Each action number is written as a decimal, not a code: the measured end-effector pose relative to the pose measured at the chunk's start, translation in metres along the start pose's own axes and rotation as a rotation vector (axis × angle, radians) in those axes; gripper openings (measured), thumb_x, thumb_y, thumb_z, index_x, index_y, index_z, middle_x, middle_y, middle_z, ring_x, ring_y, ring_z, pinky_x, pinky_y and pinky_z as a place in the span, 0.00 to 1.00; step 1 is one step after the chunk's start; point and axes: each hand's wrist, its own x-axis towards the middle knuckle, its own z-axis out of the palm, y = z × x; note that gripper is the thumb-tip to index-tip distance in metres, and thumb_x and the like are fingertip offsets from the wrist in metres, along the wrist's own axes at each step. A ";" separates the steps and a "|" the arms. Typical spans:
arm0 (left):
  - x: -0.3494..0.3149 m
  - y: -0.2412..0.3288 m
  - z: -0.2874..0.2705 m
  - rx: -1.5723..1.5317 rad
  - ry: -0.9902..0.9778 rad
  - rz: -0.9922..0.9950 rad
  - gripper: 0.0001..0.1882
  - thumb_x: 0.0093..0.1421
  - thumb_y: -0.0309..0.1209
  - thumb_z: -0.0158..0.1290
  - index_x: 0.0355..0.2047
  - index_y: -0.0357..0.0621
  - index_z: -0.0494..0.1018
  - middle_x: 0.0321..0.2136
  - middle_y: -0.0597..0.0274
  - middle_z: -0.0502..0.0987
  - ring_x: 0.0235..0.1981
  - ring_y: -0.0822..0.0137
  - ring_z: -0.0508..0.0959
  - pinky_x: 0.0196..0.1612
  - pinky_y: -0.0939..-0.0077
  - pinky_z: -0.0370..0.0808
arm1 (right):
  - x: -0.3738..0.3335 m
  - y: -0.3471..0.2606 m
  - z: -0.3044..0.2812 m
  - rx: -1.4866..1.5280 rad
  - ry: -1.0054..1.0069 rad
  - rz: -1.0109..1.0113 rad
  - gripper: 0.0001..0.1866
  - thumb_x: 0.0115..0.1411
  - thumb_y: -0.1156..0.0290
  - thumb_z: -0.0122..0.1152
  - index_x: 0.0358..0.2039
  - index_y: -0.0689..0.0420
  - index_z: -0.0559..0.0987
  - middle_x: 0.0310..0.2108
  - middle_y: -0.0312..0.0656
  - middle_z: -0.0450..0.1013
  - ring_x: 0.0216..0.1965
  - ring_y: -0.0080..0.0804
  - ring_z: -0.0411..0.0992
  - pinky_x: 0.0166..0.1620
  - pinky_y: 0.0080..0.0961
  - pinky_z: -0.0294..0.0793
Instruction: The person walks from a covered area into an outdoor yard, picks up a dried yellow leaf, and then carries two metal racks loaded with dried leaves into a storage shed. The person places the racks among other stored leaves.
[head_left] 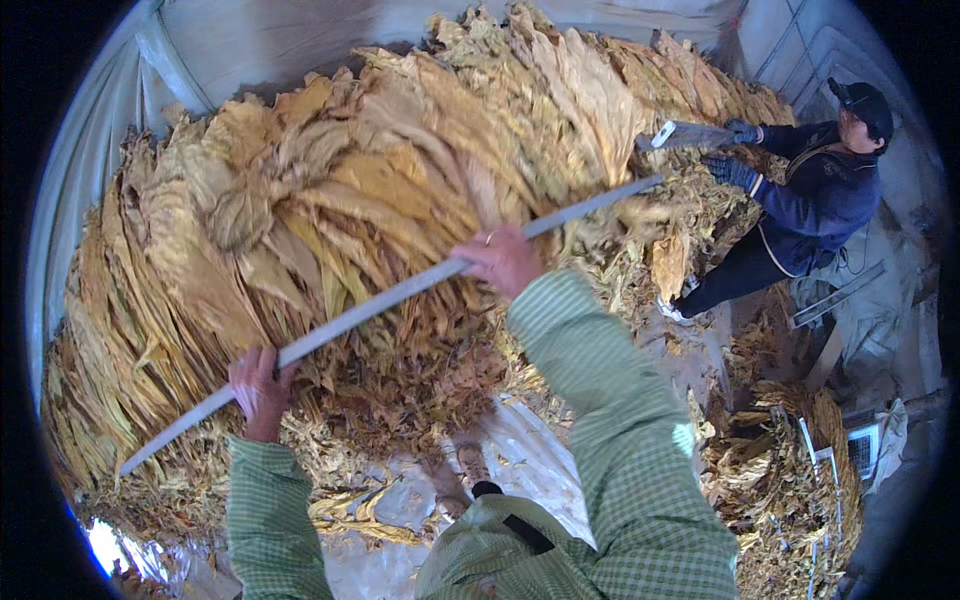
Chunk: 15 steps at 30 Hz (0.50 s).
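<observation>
A long, straight, narrow grey bar (372,309) slants across the middle of the view, its far end to the right and its near end low at the left. My left hand (261,388) grips it toward the near end, fingers wrapped over it. Farther along, my right hand (503,260) is closed round the same bar. Just beyond and under the bar rises a big heap of dried tobacco leaves (330,195), tan and yellow, packed in layers with their edges facing me. Whether the bar presses on the leaves, I cannot tell.
At the right a co-worker (815,195) in dark clothes and gloves holds a pale bar (690,135) against the heap. A second pile of leaves (770,490) with thin white strips lies at the lower right. Plastic sheeting (540,445) and leaf scraps cover the floor.
</observation>
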 end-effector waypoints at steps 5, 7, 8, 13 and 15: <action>-0.013 0.006 0.012 0.010 -0.044 -0.059 0.18 0.37 0.38 0.59 0.28 0.44 0.68 0.25 0.58 0.67 0.31 0.56 0.67 0.34 0.65 0.61 | 0.000 0.004 -0.004 0.093 -0.107 0.099 0.16 0.38 0.69 0.65 0.32 0.42 0.78 0.29 0.33 0.73 0.35 0.34 0.67 0.44 0.36 0.60; -0.015 -0.003 0.001 -0.014 -0.033 -0.110 0.19 0.36 0.37 0.60 0.30 0.45 0.69 0.28 0.59 0.67 0.34 0.56 0.68 0.37 0.64 0.62 | 0.017 -0.012 0.008 0.094 -0.139 0.035 0.17 0.39 0.69 0.64 0.34 0.42 0.78 0.31 0.33 0.73 0.34 0.36 0.66 0.42 0.35 0.61; -0.016 -0.004 -0.001 -0.030 0.017 -0.123 0.20 0.36 0.36 0.60 0.31 0.46 0.69 0.29 0.59 0.68 0.36 0.56 0.67 0.39 0.64 0.62 | 0.021 -0.018 0.011 0.120 -0.138 0.000 0.17 0.39 0.69 0.63 0.34 0.42 0.78 0.32 0.34 0.72 0.34 0.36 0.66 0.42 0.35 0.62; -0.038 -0.019 -0.007 0.029 0.130 -0.337 0.23 0.37 0.43 0.60 0.34 0.52 0.70 0.36 0.62 0.68 0.42 0.58 0.66 0.45 0.58 0.57 | 0.010 -0.036 -0.019 -0.008 -0.132 -0.003 0.15 0.41 0.68 0.62 0.34 0.49 0.78 0.34 0.44 0.71 0.35 0.40 0.68 0.40 0.33 0.65; -0.047 -0.037 -0.005 0.073 0.116 -0.353 0.25 0.37 0.50 0.57 0.35 0.51 0.70 0.35 0.64 0.68 0.43 0.58 0.65 0.46 0.58 0.53 | 0.009 -0.041 -0.002 -0.020 -0.156 -0.045 0.16 0.40 0.68 0.63 0.34 0.52 0.78 0.32 0.42 0.69 0.36 0.40 0.65 0.39 0.34 0.64</action>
